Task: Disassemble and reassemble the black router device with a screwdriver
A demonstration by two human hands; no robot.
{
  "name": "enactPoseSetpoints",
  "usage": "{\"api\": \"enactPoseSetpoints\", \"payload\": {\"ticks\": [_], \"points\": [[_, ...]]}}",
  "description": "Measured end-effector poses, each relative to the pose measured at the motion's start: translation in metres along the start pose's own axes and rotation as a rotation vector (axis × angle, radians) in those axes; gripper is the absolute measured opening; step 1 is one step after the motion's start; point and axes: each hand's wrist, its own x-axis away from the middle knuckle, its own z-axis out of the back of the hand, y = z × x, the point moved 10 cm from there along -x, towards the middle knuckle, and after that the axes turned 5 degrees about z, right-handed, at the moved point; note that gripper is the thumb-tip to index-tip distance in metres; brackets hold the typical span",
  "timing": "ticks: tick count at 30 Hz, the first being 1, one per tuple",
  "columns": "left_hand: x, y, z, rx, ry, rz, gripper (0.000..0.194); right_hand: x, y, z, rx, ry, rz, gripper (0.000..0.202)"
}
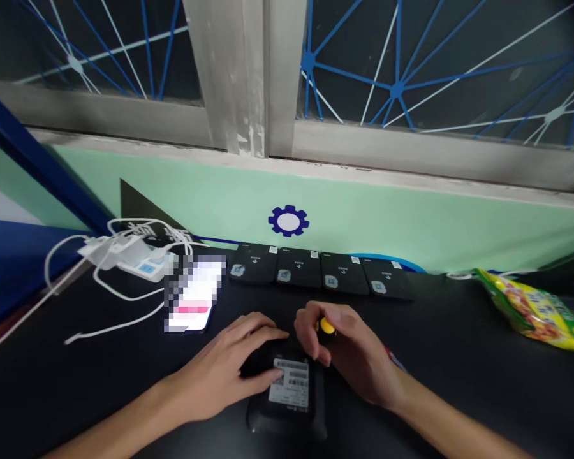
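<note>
A black device (291,417) with a white printed label (294,386) lies on the dark table in front of me. My left hand (236,360) rests on its left side with fingers spread, the thumb touching the label's left edge. Above the device's right side, my right hand (342,341) is curled round a tool with a yellow end (326,326); most of the tool is hidden by the fingers. Behind the hands, several flat black panels stand in a row, among them a left one (253,262) and a right one (387,278), each with a small white sticker.
To the left lie a lit phone (198,296), partly pixelated, and a white power strip (146,264) with tangled white cables (124,325). A yellow-green snack bag (538,312) is at the right. A green wall (210,191) and windows rise behind the table.
</note>
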Motion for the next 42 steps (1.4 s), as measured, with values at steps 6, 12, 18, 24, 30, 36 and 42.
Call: {"api": "enactPoseSetpoints", "payload": {"ticks": [6, 12, 18, 24, 30, 36, 42], "points": [[0.0, 0.004, 0.002, -0.007, -0.014, 0.011, 0.048, 0.001, -0.001, -0.001, -0.112, 0.018, -0.001, 0.032], [0.0, 0.006, 0.004, -0.019, -0.013, 0.015, 0.046, 0.0, 0.002, 0.002, -0.083, 0.012, 0.025, 0.034], [0.0, 0.011, 0.007, -0.009, 0.001, -0.005, 0.042, 0.001, -0.001, -0.002, 0.009, -0.008, 0.008, 0.054], [0.0, 0.008, 0.004, -0.027, -0.018, 0.02, 0.047, 0.001, 0.002, 0.003, -0.101, 0.037, 0.011, 0.03], [0.0, 0.007, 0.004, -0.009, -0.025, 0.03, 0.044, 0.0, 0.0, 0.002, 0.019, 0.012, 0.052, 0.048], [0.0, 0.009, 0.006, 0.01, -0.026, 0.035, 0.049, 0.001, 0.001, -0.001, -0.025, 0.027, 0.028, 0.047], [0.001, 0.005, 0.004, 0.002, -0.04, 0.064, 0.048, 0.005, 0.006, -0.001, -0.006, 0.043, -0.017, 0.056]]}}
